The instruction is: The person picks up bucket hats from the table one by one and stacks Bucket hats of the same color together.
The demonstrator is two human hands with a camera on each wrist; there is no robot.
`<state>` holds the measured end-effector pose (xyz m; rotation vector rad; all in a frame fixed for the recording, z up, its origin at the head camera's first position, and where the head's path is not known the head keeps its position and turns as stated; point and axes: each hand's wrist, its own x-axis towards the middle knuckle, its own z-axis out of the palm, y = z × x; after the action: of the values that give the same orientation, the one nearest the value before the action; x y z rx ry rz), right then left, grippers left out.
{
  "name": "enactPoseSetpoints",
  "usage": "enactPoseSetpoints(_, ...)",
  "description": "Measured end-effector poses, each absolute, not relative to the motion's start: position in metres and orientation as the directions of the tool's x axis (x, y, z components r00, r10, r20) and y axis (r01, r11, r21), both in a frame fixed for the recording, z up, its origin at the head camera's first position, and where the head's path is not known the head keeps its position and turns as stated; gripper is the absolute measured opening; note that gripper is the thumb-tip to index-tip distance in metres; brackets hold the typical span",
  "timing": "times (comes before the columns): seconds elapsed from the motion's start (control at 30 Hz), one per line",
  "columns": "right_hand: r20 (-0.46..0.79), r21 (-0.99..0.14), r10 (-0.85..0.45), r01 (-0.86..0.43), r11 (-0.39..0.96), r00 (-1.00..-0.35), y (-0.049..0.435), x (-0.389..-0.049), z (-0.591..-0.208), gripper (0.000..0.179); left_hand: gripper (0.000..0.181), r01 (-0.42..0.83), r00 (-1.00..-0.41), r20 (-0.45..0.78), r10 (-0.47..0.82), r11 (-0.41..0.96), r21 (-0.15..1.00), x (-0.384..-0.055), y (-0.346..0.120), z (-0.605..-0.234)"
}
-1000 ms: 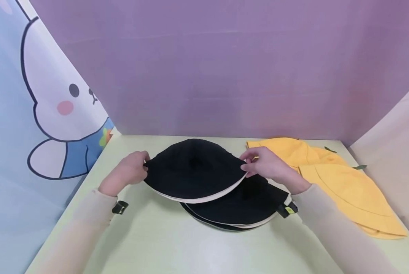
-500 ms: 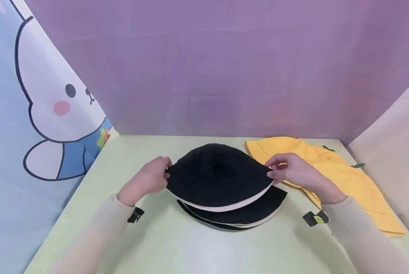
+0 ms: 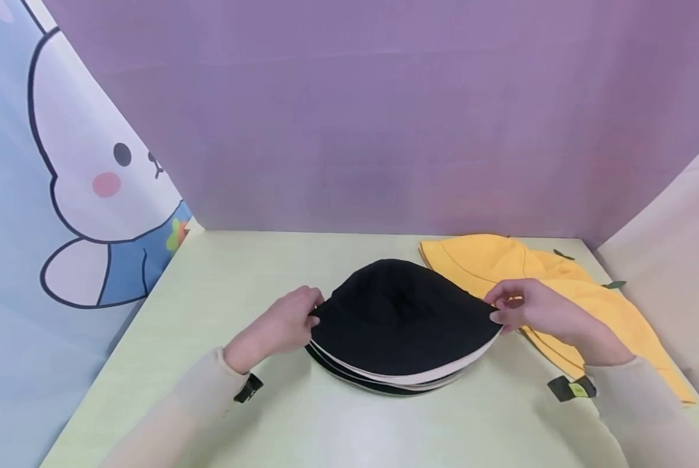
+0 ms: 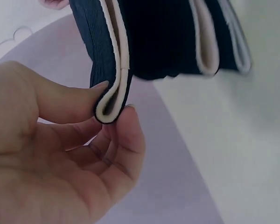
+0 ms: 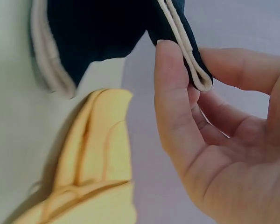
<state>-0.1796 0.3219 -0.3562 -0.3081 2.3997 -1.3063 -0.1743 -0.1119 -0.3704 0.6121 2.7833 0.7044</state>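
A black bucket hat (image 3: 402,318) with a pale lining is folded flat and held by both ends of its brim. My left hand (image 3: 287,318) pinches the left brim corner between thumb and fingers; the left wrist view shows the folded edge (image 4: 113,105) in that pinch. At the opposite corner my right hand (image 3: 539,312) pinches the brim, with the folded tip (image 5: 198,77) clear in the right wrist view. Directly under the held hat lie more folded black hats (image 3: 378,386), mostly covered by it. The wrist views show a gap between the held hat and those below.
Several yellow hats (image 3: 612,318) with green leaf tabs lie overlapping on the right of the pale table (image 3: 255,260), close to my right hand. A purple cloth wall (image 3: 349,130) stands behind, and a rabbit-print curtain (image 3: 80,195) hangs on the left.
Both hands have carried the held black hat to the right and lower. It now lines up over the other black hats, which show only as a thin edge below it.
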Motion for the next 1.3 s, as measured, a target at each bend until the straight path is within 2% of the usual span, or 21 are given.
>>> enactPoseSetpoints(0.23, -0.259, -0.822, -0.343, 0.019, 0.569, -0.903, 0.318, -0.183, -0.388, 0.025, 0.015, 0.336, -0.894, -0.115, 0.434, 0.816, 0.470, -0.178, -0.102, -0.400)
enactPoseSetpoints(0.47, -0.218, -0.736, -0.314, -0.055, 0.674, -0.924, 0.300, -0.185, -0.408, 0.019, 0.015, 0.294, -0.907, -0.135, 0.400, 0.828, 0.477, -0.180, -0.104, -0.414)
enactPoseSetpoints(0.6, -0.165, -0.607, -0.295, -0.139, 0.783, -0.941, 0.295, -0.182, -0.407, 0.017, 0.014, 0.316, -0.904, -0.120, 0.410, 0.831, 0.458, -0.182, -0.102, -0.418)
enactPoseSetpoints(0.77, -0.082, -0.364, -0.294, -0.247, 0.898, -0.952, 0.285, -0.177, -0.398, 0.016, 0.014, 0.332, -0.910, -0.094, 0.403, 0.847, 0.416, -0.179, -0.100, -0.416)
enactPoseSetpoints(0.87, 0.013, -0.271, -0.339, -0.329, 0.904, -0.941, 0.276, -0.169, -0.393, 0.017, 0.025, 0.379, -0.911, -0.016, 0.411, 0.854, 0.356, -0.174, -0.095, -0.412)
enactPoseSetpoints(0.97, 0.081, -0.215, -0.407, -0.415, 0.884, -0.910, 0.263, -0.158, -0.390, 0.020, 0.034, 0.463, -0.885, 0.095, 0.455, 0.845, 0.266, -0.165, -0.084, -0.408)
enactPoseSetpoints(1.03, 0.067, -0.187, -0.429, -0.433, 0.882, -0.901, 0.253, -0.151, -0.390, 0.028, 0.035, 0.522, -0.853, 0.142, 0.502, 0.830, 0.199, -0.158, -0.074, -0.405)
enactPoseSetpoints(1.1, -0.011, -0.160, -0.434, -0.427, 0.890, -0.901, 0.243, -0.145, -0.392, 0.042, 0.036, 0.567, -0.823, 0.125, 0.554, 0.812, 0.138, -0.150, -0.063, -0.403)
enactPoseSetpoints(1.2, -0.107, -0.101, -0.437, -0.428, 0.898, -0.893, 0.230, -0.139, -0.397, 0.052, 0.043, 0.588, -0.808, 0.015, 0.589, 0.804, 0.089, -0.142, -0.047, -0.403)
enactPoseSetpoints(1.3, -0.124, -0.053, -0.454, -0.451, 0.891, -0.882, 0.222, -0.137, -0.401, 0.047, 0.049, 0.569, -0.817, -0.078, 0.572, 0.820, 0.052, -0.139, -0.035, -0.407)
